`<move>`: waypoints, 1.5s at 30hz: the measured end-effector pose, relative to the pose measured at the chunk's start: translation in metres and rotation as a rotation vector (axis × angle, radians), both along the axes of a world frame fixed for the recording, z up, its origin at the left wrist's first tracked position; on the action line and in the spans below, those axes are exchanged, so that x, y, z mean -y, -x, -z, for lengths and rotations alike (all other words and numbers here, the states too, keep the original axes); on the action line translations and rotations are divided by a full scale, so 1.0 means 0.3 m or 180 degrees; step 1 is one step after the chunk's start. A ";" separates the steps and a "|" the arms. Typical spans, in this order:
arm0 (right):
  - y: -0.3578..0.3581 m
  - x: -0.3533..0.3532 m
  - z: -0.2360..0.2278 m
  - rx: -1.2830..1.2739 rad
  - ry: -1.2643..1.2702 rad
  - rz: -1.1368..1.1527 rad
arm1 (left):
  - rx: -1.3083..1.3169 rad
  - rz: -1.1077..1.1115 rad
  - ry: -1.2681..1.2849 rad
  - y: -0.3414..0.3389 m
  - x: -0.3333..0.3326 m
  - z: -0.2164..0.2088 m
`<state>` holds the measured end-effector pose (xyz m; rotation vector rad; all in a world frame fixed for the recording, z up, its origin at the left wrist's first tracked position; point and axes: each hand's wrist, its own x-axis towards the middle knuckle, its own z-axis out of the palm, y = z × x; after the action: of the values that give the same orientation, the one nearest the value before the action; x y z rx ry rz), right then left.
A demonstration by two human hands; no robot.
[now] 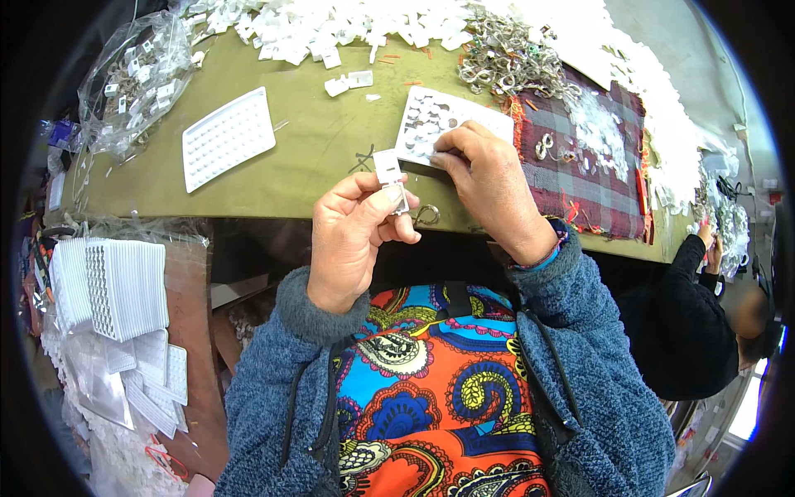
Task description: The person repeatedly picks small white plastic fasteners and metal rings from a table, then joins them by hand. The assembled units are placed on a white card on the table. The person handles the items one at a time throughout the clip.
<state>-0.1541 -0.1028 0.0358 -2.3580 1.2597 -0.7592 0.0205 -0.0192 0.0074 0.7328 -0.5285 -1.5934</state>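
My left hand (348, 228) pinches a small white plastic box (387, 168) with its hinged lid raised, just over the table's near edge. My right hand (493, 182) has its fingertips pressed together at the near side of a white tray (501, 124). Small silvery round discs (426, 116) lie loose in that tray. Whatever the right fingertips hold is too small or hidden to make out. A metal loop (427, 215) lies by the table edge, next to the left fingers. Beyond the hands is another open white box (349, 83).
A white dimpled tray (228, 139) lies on the green table (319, 137). White boxes (306, 29) heap at the back, beside tangled metal loops (513, 54). Plaid cloth (571, 195) covers the right side. Stacked trays (124, 286) stand at left; a co-worker (679, 323) sits at right.
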 end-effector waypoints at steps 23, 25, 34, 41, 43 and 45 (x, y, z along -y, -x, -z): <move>0.131 -0.176 -0.031 0.1093 0.0017 -0.0880 | -0.0435 0.0358 -0.0172 0.143 -0.062 -0.004; 0.126 -0.214 -0.013 0.1508 0.0285 -0.0885 | -0.0368 0.0359 -0.0143 0.145 -0.062 -0.019; 0.148 -0.196 -0.011 0.2622 -0.1982 -0.0223 | 0.0290 0.0554 -0.0067 0.143 -0.077 -0.065; 0.101 -0.184 -0.008 0.1756 -0.1393 -0.0114 | -0.0283 0.1049 -0.0372 0.107 -0.073 -0.006; 0.105 -0.167 -0.026 0.1877 -0.1061 -0.0708 | -0.0755 0.1231 -0.0443 0.094 -0.073 0.007; 0.119 -0.163 -0.049 0.1538 -0.0616 -0.1152 | -0.1223 0.1180 -0.0457 0.088 -0.074 0.015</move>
<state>-0.1899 -0.0540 0.0506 -1.9978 0.6511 -0.9571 -0.0059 0.0029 0.0029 0.4285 -0.2777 -2.0770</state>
